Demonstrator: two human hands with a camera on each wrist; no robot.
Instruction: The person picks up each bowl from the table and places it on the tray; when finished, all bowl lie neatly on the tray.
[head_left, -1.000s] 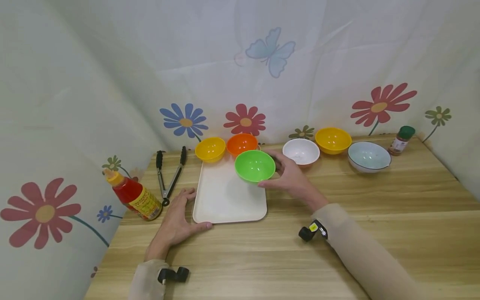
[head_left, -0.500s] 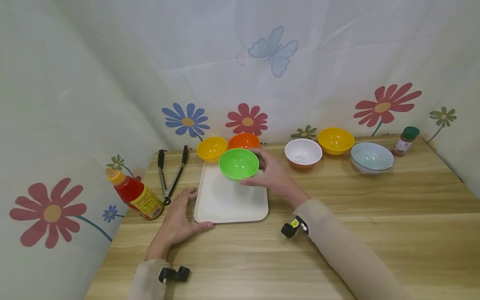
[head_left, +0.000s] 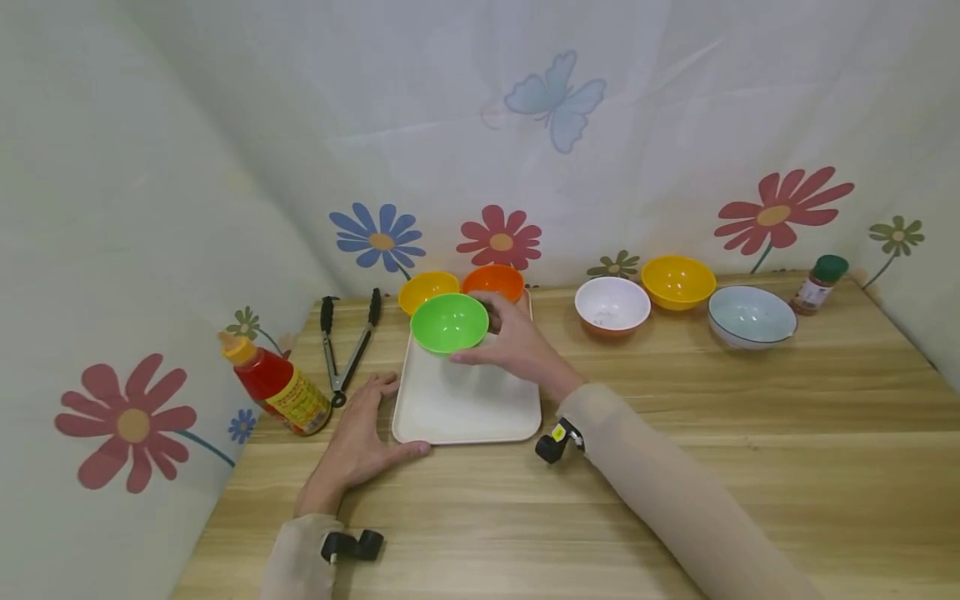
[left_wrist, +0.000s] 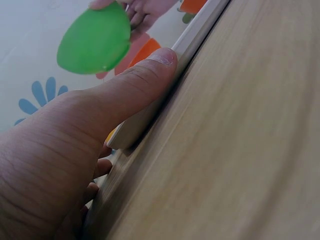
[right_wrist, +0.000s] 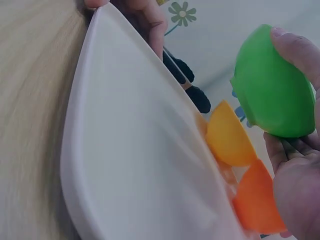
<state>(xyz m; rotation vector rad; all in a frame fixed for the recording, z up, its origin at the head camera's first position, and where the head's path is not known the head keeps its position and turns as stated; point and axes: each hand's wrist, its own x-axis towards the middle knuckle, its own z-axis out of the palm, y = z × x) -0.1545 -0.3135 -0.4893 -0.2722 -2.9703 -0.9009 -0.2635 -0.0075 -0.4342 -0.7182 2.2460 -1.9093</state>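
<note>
A green bowl (head_left: 448,323) hangs above the far part of the white tray (head_left: 468,410), gripped at its right side between the thumb and fingers of my right hand (head_left: 519,343). In the right wrist view, a gap shows between the green bowl (right_wrist: 272,85) and the tray (right_wrist: 130,130). My left hand (head_left: 354,446) rests at the tray's near left corner, thumb along the front edge and fingers spread by the left edge. Behind the green bowl stand a yellow bowl (head_left: 426,286) and an orange bowl (head_left: 495,282), both partly hidden, at the tray's far end.
Black-handled tongs (head_left: 347,354) lie spread left of the tray, beside a red sauce bottle (head_left: 281,390). Along the back right stand a white bowl (head_left: 612,305), another yellow bowl (head_left: 678,283), a pale blue bowl (head_left: 752,317) and a green-capped spice jar (head_left: 819,285). A patterned curtain borders the table.
My right hand has carried the green bowl leftward over the tray, from near its right side to its far left part. The left hand stays at the tray corner. The view shifts slightly.
</note>
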